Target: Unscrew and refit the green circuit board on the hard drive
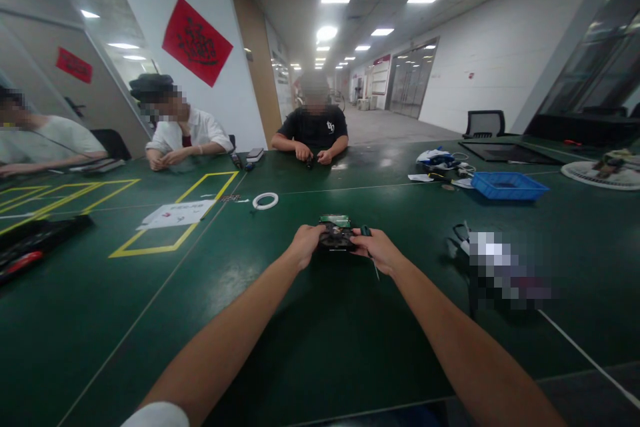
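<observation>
Between my two hands is a small black electronic device (pixel 337 239), its inside parts partly showing and a green circuit board (pixel 336 220) along its far edge. My left hand (pixel 306 245) grips the left end, thumb on top. On the right end, the fingers of my right hand (pixel 379 250) are closed round the device. That same hand also holds what looks like a screwdriver (pixel 366 231), with a dark handle and a thin shaft pointing down past the palm. The device is over the green table (pixel 320 333); whether it touches the surface I cannot tell.
A white ring (pixel 265 201) and a paper sheet (pixel 176 214) lie ahead to the left, near yellow tape. A blue tray (pixel 509 185) and a blurred object (pixel 500 260) are on the right. Across the table sits a person (pixel 313 130); two others are at the left.
</observation>
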`<control>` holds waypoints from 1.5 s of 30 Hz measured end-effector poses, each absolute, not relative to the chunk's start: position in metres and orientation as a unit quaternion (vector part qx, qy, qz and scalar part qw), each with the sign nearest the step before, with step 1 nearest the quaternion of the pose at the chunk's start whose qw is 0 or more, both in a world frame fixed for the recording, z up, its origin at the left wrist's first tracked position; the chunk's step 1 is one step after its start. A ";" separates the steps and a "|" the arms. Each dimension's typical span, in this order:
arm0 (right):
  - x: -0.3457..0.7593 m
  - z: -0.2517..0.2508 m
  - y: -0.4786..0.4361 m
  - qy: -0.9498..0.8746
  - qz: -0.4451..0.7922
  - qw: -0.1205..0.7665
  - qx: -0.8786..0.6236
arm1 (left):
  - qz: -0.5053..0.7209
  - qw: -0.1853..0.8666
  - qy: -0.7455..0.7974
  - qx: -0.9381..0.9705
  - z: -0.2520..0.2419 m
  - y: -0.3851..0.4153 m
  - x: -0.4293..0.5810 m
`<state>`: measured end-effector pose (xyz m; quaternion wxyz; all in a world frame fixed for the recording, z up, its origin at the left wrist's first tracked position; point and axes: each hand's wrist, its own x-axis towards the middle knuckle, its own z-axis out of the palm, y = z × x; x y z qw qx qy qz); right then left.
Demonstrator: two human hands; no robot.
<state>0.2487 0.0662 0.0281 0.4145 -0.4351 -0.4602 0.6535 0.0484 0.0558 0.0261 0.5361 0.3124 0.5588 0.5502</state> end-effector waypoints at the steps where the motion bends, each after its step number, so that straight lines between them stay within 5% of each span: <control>1: 0.248 0.029 0.066 -0.446 0.661 0.421 -0.432 | 0.554 0.546 0.551 0.302 0.025 0.057 0.048; 10: 0.243 0.037 0.062 -0.354 0.676 0.480 -0.432 | 0.569 0.631 0.479 0.219 0.021 0.061 0.041; 21: 0.223 0.037 0.047 -0.379 0.706 0.486 -0.348 | 0.537 0.809 0.187 0.150 0.021 0.040 0.044; 34: 0.241 0.031 0.058 -0.387 0.735 0.422 -0.363 | 0.572 0.782 0.194 0.150 0.028 0.047 -0.010; 45: 0.248 0.028 0.066 -0.371 0.731 0.434 -0.374 | 0.580 0.699 0.398 0.133 0.046 0.030 -0.126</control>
